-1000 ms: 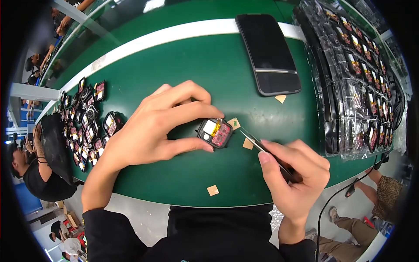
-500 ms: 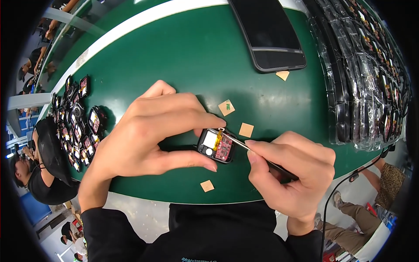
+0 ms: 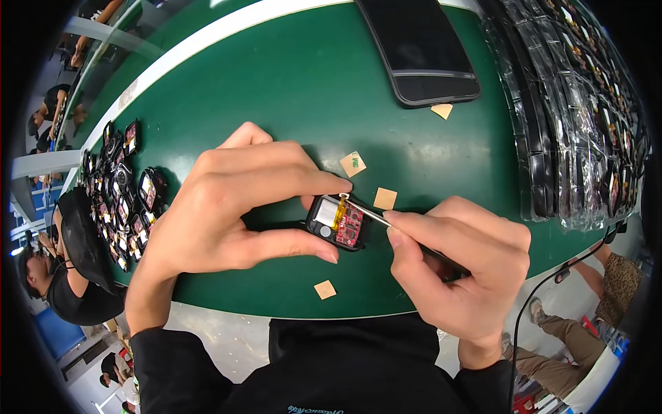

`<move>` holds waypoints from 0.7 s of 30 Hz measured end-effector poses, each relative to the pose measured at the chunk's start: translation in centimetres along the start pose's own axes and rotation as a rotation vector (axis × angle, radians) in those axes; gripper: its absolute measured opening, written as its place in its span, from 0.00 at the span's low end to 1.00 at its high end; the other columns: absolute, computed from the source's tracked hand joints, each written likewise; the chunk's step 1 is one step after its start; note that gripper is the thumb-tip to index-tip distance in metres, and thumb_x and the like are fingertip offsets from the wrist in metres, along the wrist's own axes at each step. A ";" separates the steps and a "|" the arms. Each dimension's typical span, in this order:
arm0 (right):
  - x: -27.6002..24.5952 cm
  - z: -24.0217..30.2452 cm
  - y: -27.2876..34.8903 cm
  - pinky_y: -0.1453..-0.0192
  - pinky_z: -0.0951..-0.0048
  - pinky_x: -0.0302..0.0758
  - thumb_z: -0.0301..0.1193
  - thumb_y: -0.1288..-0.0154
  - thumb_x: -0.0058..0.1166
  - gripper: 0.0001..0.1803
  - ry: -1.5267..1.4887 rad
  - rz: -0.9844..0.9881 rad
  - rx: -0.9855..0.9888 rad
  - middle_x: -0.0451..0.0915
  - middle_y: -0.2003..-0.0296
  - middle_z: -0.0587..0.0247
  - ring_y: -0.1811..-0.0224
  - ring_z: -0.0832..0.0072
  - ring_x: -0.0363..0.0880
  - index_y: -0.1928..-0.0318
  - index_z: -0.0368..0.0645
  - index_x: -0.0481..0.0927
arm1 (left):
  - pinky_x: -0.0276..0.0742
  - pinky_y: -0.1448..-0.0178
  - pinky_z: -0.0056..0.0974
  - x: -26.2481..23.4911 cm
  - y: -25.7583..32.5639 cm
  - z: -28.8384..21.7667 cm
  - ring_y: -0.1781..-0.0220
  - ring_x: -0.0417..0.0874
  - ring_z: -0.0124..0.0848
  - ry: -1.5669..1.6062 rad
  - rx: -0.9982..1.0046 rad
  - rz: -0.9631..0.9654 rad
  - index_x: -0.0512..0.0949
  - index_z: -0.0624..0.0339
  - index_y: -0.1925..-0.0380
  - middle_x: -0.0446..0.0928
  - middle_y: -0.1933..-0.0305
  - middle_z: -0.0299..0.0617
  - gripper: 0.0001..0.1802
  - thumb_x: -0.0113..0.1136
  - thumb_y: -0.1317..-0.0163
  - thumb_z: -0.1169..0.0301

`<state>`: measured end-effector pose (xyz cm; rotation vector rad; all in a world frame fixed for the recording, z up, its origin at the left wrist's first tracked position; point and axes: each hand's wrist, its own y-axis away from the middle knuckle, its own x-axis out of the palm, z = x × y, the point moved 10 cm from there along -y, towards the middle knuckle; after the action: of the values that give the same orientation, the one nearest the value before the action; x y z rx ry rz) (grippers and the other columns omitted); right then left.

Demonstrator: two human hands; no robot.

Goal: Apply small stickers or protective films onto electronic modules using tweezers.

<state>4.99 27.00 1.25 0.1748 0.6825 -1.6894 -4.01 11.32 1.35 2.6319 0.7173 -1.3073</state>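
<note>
My left hand (image 3: 241,200) holds a small black watch-like case (image 3: 338,222) between forefinger and thumb, just over the green table. Inside the open case lie a silver battery cell, yellow tape and a red circuit board (image 3: 350,229). In my right hand (image 3: 458,265) is a pair of metal tweezers (image 3: 365,212), pinched between thumb and forefinger. The tips touch or nearly touch a small white part at the case's top edge, by my left fingertip. Small tan paper squares lie around the case, among them one (image 3: 385,199) beside the tweezers and one (image 3: 325,289) nearer me.
A heap of similar open cases (image 3: 121,193) covers the table's left side. At the back lies a dark phone (image 3: 420,55) with a tan square under its edge. Stacked clear plastic trays (image 3: 569,124) of cases fill the right. Other people sit beyond the table's left side.
The tweezer tips have shifted slightly up and left along the case's top edge. The case remains in my left hand; the whole view has shifted a little.
</note>
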 end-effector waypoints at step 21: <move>0.1 0.4 0.1 0.77 0.78 0.66 0.13 0.46 0.73 0.15 0.042 0.017 -0.019 0.85 0.74 0.65 0.80 0.83 0.76 0.57 0.35 0.96 | 0.66 0.51 0.35 -0.2 0.1 1.2 0.73 0.72 0.26 0.061 -0.042 0.069 0.94 0.58 0.50 0.89 0.63 0.34 0.36 0.89 0.57 0.48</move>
<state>5.18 26.70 1.46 0.2029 0.7269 -1.6658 -4.90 10.78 0.71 2.6484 0.6482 -1.1851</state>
